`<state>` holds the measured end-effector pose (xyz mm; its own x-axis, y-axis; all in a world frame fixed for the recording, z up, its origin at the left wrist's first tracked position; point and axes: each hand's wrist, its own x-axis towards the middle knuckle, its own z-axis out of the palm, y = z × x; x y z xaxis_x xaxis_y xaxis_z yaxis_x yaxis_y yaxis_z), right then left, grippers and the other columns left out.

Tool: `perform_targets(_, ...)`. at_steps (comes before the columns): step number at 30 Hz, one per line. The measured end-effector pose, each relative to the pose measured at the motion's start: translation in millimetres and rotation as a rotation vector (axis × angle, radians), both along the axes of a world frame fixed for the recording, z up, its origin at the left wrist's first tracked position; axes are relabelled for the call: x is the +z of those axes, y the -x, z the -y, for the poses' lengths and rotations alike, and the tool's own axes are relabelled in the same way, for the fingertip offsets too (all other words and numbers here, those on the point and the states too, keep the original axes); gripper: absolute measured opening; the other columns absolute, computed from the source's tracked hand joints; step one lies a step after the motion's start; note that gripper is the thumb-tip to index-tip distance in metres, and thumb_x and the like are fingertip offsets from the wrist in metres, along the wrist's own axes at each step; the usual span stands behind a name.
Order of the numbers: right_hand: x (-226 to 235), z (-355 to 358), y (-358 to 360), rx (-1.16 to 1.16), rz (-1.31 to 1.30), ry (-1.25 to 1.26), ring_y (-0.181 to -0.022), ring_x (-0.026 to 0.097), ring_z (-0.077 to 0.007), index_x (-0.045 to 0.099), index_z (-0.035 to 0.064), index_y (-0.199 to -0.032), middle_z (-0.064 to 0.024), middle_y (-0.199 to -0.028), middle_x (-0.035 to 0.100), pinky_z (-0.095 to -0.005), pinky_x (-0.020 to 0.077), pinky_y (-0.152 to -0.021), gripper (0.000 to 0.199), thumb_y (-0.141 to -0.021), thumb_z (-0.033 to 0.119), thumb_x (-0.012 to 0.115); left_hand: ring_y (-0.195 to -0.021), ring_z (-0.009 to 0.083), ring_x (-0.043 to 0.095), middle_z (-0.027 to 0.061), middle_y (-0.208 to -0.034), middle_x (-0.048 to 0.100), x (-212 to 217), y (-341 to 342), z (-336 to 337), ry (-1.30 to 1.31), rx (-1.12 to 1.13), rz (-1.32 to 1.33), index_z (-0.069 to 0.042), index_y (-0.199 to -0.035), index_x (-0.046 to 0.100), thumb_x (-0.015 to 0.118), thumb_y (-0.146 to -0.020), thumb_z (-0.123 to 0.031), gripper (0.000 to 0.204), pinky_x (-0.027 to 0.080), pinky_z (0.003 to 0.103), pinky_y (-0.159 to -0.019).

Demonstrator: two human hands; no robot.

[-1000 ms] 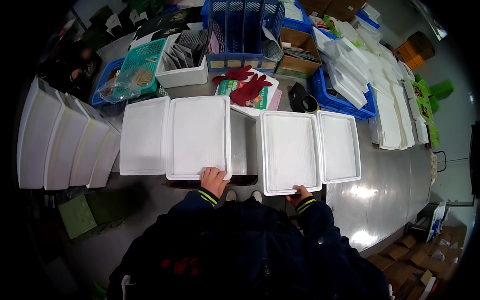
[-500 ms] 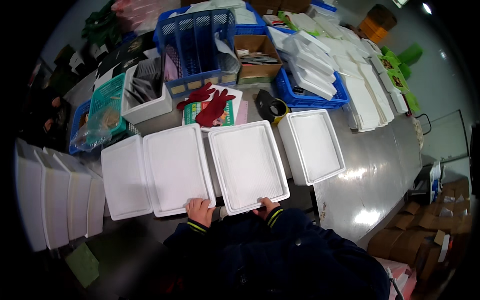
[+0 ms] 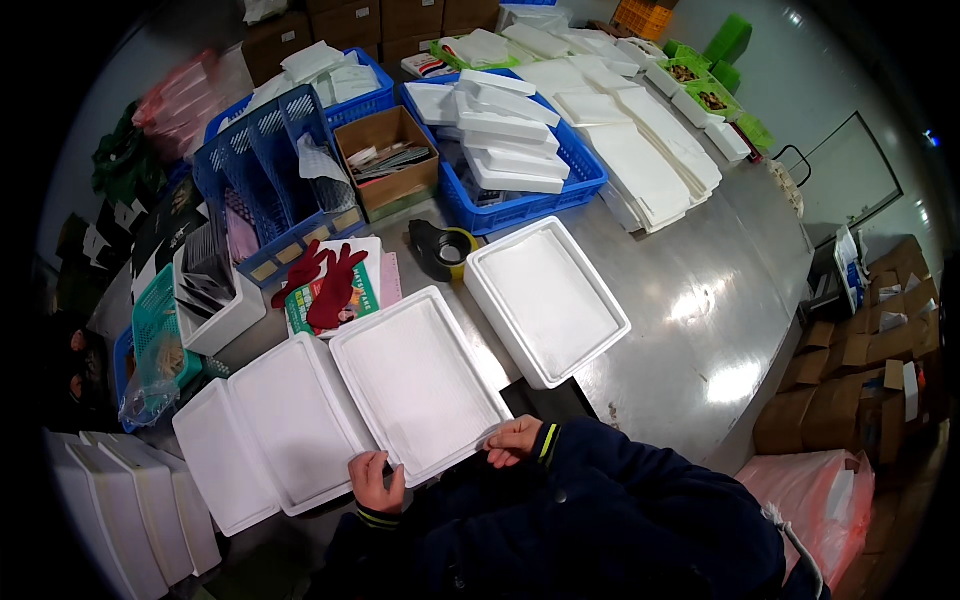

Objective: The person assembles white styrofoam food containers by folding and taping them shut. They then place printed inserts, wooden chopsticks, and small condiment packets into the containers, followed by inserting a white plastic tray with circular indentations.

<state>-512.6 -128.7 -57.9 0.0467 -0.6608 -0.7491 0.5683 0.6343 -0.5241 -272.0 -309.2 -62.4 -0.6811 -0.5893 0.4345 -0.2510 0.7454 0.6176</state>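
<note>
Head view: left hand (image 3: 377, 483) and right hand (image 3: 514, 441) pinch the white tray (image 3: 420, 380) at the table's (image 3: 700, 330) near edge; keep it level.

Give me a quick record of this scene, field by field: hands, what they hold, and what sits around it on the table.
left hand: grips near edge of middle foam tray
right hand: grips same tray's near right corner
left neighbour: foam tray, edges overlapping
right neighbour: foam tray, apart, on steel table
behind: red gloves, tape roll, cardboard box, blue crate of foam lids
</note>
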Motion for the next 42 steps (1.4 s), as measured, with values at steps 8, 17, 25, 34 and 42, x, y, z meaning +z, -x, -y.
perform_targets(8,33.1,21.6,172.2,-0.29,-0.467,0.295,-0.05,0.052,-0.0084,0.066,0.0009,-0.086,-0.0029,-0.059,0.058,-0.0212,0.0432,-0.048,0.015,-0.084,0.015,0.059,-0.086,0.0323,0.052,0.015,-0.094,0.054,7.0,73.0,-20.8,-0.082,0.078,0.097,-0.001,-0.093,0.055,0.062,-0.069,-0.001,0.025,0.044,0.037,-0.075)
perform_targets(17,67.2,221.4,384.5,-0.215,-2.113,0.503,-0.109,0.047,-0.0314,0.051,0.0066,-0.116,-0.0135,-0.112,0.055,-0.039,0.0405,-0.09,0.057,-0.066,0.025,0.072,-0.085,0.031,0.055,0.0138,-0.093,0.055,22.8,128.4,-39.6,-0.143,0.188,0.146,-0.003,-0.091,0.057,0.063,-0.069,0.0,0.022,0.046,0.036,-0.071)
perform_targets(25,36.1,276.8,427.0,0.024,-2.378,0.122,-0.122,0.037,-0.0274,0.044,0.022,-0.125,-0.0043,-0.128,0.044,-0.0521,0.0351,-0.091,0.065,-0.066,0.025,0.071,-0.086,0.0324,0.054,0.0153,-0.095,0.054,38.9,136.9,-32.0,-0.08,0.25,0.157,-0.001,-0.094,0.057,0.06,-0.072,0.003,0.022,0.046,0.037,-0.073)
perform_targets(34,41.2,252.7,290.5,0.407,-1.285,0.831,-0.068,0.061,-0.0134,0.058,0.001,-0.105,-0.0086,-0.077,0.064,-0.0257,0.0486,-0.064,0.029,-0.077,0.01,0.063,-0.089,0.0321,0.054,0.0152,-0.097,0.052,35.4,72.1,60.1,0.081,0.375,0.185,-0.003,-0.103,0.055,0.061,-0.074,-0.002,0.03,0.046,0.036,-0.076)
perform_targets(42,63.2,293.8,148.6,0.482,-0.978,0.904,-0.071,0.058,-0.0099,0.057,-0.0015,-0.106,-0.0081,-0.08,0.064,-0.0232,0.0475,-0.066,0.027,-0.08,0.006,0.06,-0.104,0.0337,0.05,0.0232,-0.117,0.048,4.1,-14.5,283.6,-0.208,0.753,0.137,0.005,-0.125,0.036,0.075,-0.066,-0.03,0.079,0.043,0.037,-0.087)
